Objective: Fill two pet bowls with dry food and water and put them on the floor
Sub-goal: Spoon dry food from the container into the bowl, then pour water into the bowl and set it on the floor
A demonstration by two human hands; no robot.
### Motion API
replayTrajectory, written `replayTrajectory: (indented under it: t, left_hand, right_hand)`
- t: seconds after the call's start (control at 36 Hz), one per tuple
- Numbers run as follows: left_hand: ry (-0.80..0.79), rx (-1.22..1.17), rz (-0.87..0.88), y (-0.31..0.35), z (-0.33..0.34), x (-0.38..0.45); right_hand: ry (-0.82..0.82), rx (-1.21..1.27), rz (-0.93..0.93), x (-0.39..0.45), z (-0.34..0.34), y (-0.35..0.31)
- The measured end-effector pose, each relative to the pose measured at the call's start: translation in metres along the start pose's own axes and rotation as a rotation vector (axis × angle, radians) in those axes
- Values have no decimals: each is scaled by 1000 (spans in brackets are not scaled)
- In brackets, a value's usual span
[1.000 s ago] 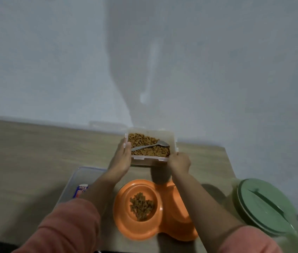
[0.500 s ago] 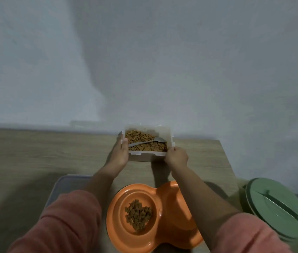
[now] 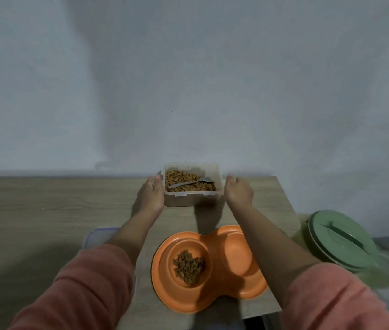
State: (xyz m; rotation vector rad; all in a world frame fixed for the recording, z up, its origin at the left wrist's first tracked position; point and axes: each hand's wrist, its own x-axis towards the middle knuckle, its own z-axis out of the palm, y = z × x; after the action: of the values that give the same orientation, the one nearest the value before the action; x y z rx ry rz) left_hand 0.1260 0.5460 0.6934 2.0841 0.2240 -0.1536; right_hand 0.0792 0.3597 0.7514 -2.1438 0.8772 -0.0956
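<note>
A clear plastic food container (image 3: 192, 200) holding dry kibble and a grey spoon (image 3: 188, 183) stands on the wooden table against the wall. My left hand (image 3: 152, 195) lies flat against its left wall, fingers straight. My right hand (image 3: 239, 192) hovers just off its right side, fingers loosely curled, holding nothing. Closer to me sits an orange double pet bowl (image 3: 165, 290). Its left basin holds a small pile of kibble (image 3: 188, 270); its right basin (image 3: 237, 256) looks dry and bare.
A clear lid with a blue edge (image 3: 98, 235) lies on the table under my left forearm. A green round lid (image 3: 341, 241) tops a bin off the table's right edge. The wall runs directly behind the container.
The container has been pushed back from the bowl to the wall. My right hand has come off its side; my left hand has flattened against it.
</note>
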Motion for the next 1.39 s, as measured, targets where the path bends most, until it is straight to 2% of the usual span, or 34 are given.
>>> replayTrajectory:
  t: [0.19, 0.33, 0.53, 0.86, 1.03, 1.11, 1.22, 1.39]
  left_hand:
    - [-74, 4, 14, 15, -18, -31]
    - [-155, -58, 108, 44, -19, -83]
    - [-217, -38, 181, 49, -4, -151]
    - [-87, 11, 198, 25, 58, -264]
    - [-87, 132, 138, -9, 96, -303]
    - [-123, 205, 109, -22, 106, -315]
    - [-196, 341, 95, -33, 111, -318]
    - [-290, 557, 71, -39, 113, -309]
  right_hand:
    - [100, 51, -106, -38, -33, -17]
    - [161, 64, -205, -77, -67, -18]
    - [167, 46, -301, -116, -110, 2]
    - [152, -61, -435, -138, -183, 92]
    - [173, -122, -390, -133, -216, 155]
    - [102, -115, -311, -132, -226, 178]
    - [-31, -76, -282, -127, -229, 196]
    - [-24, -31, -267, -113, -229, 204]
